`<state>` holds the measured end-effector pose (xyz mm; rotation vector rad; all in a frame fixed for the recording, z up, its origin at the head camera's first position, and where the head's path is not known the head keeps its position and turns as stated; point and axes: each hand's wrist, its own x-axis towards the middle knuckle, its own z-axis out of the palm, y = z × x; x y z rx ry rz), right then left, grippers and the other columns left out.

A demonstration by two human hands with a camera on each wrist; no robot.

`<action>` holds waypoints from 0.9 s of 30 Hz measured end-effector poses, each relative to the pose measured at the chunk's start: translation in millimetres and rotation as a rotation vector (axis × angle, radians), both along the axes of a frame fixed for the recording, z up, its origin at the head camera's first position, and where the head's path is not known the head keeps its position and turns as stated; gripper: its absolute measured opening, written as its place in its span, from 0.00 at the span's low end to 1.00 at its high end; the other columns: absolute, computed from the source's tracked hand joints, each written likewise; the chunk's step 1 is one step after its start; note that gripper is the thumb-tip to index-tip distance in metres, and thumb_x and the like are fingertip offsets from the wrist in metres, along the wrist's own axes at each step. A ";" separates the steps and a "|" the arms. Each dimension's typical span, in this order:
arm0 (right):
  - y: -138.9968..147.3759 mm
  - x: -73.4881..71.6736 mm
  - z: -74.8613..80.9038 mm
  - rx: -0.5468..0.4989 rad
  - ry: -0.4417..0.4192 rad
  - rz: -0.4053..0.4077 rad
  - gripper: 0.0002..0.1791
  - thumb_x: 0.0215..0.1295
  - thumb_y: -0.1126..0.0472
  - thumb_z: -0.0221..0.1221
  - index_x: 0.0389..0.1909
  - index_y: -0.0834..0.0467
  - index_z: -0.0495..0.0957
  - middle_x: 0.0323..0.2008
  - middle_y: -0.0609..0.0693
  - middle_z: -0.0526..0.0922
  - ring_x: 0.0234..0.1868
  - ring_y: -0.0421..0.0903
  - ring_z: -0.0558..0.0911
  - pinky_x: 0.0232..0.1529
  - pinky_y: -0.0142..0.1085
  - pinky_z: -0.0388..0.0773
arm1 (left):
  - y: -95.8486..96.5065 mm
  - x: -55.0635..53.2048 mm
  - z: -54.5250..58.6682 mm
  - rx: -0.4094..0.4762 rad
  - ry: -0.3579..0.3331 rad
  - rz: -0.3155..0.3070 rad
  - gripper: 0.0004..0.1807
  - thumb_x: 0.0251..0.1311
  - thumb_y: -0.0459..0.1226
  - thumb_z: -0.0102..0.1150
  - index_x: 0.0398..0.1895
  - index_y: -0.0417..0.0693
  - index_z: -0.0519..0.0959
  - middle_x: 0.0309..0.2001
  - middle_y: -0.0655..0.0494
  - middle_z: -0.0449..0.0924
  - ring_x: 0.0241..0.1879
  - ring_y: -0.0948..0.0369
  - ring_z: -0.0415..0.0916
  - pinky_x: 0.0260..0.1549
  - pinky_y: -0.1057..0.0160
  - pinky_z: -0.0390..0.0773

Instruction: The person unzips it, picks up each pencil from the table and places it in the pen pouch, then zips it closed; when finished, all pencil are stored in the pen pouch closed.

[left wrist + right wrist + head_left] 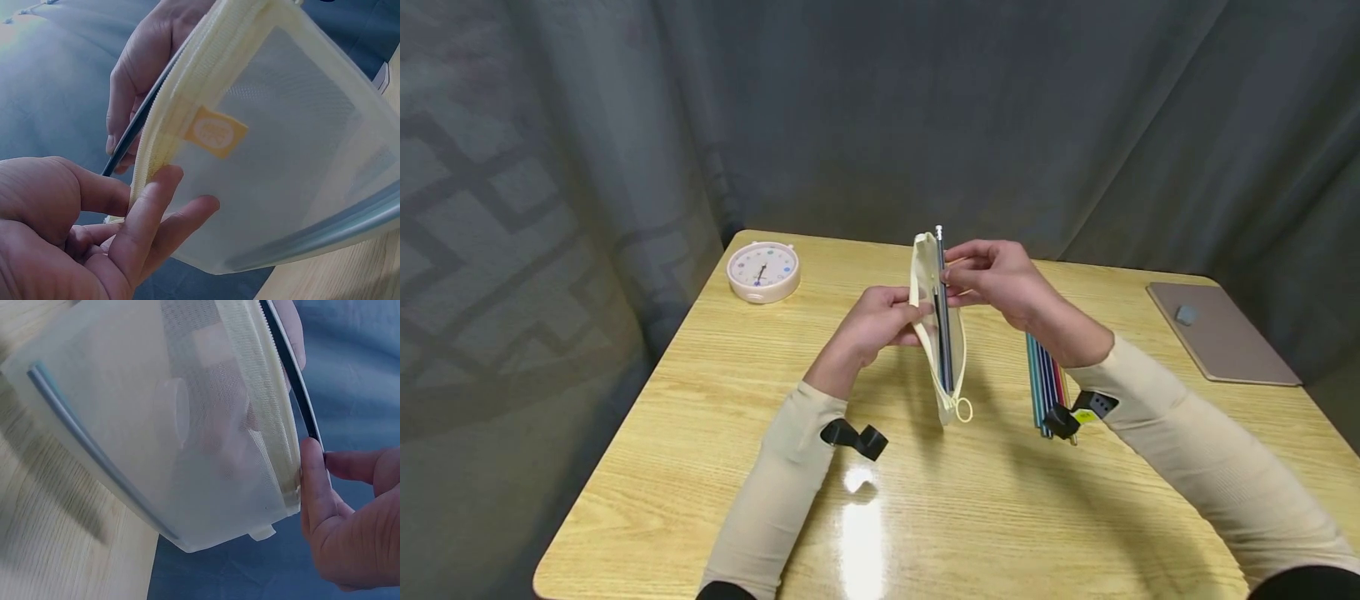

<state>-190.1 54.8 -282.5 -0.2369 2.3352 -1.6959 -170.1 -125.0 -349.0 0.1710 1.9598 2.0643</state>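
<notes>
A cream zippered mesh pouch (923, 271) stands on edge above the table, its long mouth parted. My left hand (883, 318) grips one side of the mouth, thumb and fingers on the zipper band. With thumb and fingertips, my right hand (1000, 279) pinches a dark pencil (941, 254) lying lengthwise at the opening; its pale end sticks out past the far end of the pouch. Through the mesh, bluish-grey pencils (94, 447) show along the bottom of the pouch; how many is unclear. An orange label (216, 132) marks the side in the left wrist view.
Several coloured pencils (1037, 387) lie side by side on the table (700, 467), partly under the right forearm. A round pale pink clock (763, 271) is at the back left. On the right lies a brownish-pink flat board or notebook (1232, 337) bearing a small grey block (1186, 315).
</notes>
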 end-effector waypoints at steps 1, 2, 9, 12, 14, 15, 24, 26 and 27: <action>-0.1 -0.3 -1.0 0.002 0.005 0.002 0.21 0.73 0.71 0.59 0.63 0.74 0.71 0.35 0.51 0.83 0.32 0.40 0.85 0.40 0.33 0.90 | -0.1 -0.7 -0.6 -0.002 0.002 -0.001 0.19 0.75 0.29 0.53 0.65 0.28 0.76 0.53 0.31 0.83 0.32 0.63 0.83 0.44 0.62 0.90; -0.2 -0.4 -1.9 0.003 0.008 0.003 0.21 0.73 0.71 0.59 0.63 0.74 0.71 0.35 0.51 0.83 0.32 0.40 0.85 0.40 0.33 0.90 | -0.2 -1.3 -1.3 -0.003 0.001 -0.001 0.19 0.75 0.29 0.53 0.65 0.28 0.75 0.53 0.31 0.83 0.32 0.62 0.83 0.44 0.62 0.90; 1.2 1.8 -3.8 -0.007 0.029 0.007 0.20 0.72 0.71 0.58 0.62 0.75 0.71 0.35 0.51 0.82 0.32 0.40 0.85 0.40 0.34 0.90 | 1.0 -1.2 -1.7 0.008 -0.004 0.004 0.19 0.75 0.29 0.53 0.64 0.28 0.76 0.53 0.32 0.83 0.32 0.62 0.83 0.44 0.61 0.90; 3.1 2.6 -3.5 -0.028 0.028 0.007 0.20 0.72 0.70 0.59 0.61 0.75 0.71 0.34 0.50 0.82 0.31 0.40 0.86 0.40 0.34 0.90 | 1.1 -0.8 -2.0 0.003 0.002 0.007 0.18 0.75 0.29 0.53 0.63 0.28 0.76 0.52 0.31 0.83 0.33 0.61 0.84 0.44 0.61 0.90; 6.0 2.8 -1.8 -0.037 0.026 -0.002 0.20 0.73 0.69 0.59 0.60 0.75 0.71 0.36 0.50 0.82 0.32 0.40 0.86 0.41 0.34 0.90 | 1.2 -0.9 -1.7 -0.002 -0.001 0.011 0.18 0.75 0.28 0.53 0.64 0.28 0.76 0.53 0.31 0.83 0.34 0.61 0.85 0.43 0.61 0.90; 8.4 2.8 -0.3 -0.037 0.024 -0.009 0.20 0.73 0.68 0.59 0.60 0.74 0.72 0.37 0.50 0.82 0.32 0.41 0.86 0.41 0.34 0.90 | 1.1 -0.8 -1.2 -0.006 -0.003 0.014 0.19 0.75 0.29 0.53 0.64 0.28 0.76 0.53 0.31 0.83 0.34 0.61 0.85 0.43 0.62 0.90; 75.1 -8.1 -9.0 0.020 -0.017 -0.051 0.20 0.81 0.59 0.53 0.62 0.70 0.69 0.39 0.44 0.81 0.33 0.37 0.86 0.41 0.30 0.89 | -1.4 -0.9 -0.2 0.001 -0.009 0.013 0.18 0.74 0.28 0.55 0.63 0.27 0.76 0.50 0.32 0.84 0.29 0.65 0.83 0.38 0.66 0.90; 93.8 -12.2 -21.7 0.073 -0.057 -0.040 0.23 0.81 0.58 0.51 0.65 0.72 0.66 0.39 0.43 0.81 0.34 0.36 0.86 0.41 0.29 0.89 | -2.8 -0.9 -1.0 0.007 -0.006 0.010 0.18 0.74 0.28 0.55 0.63 0.27 0.76 0.50 0.32 0.84 0.29 0.65 0.84 0.39 0.66 0.90; 102.3 -14.2 -29.4 0.100 -0.081 -0.037 0.25 0.81 0.58 0.51 0.67 0.74 0.64 0.39 0.43 0.81 0.34 0.35 0.86 0.42 0.29 0.89 | -3.6 -0.7 -1.6 0.007 -0.005 0.011 0.19 0.74 0.28 0.55 0.63 0.27 0.76 0.50 0.32 0.84 0.29 0.65 0.84 0.39 0.65 0.90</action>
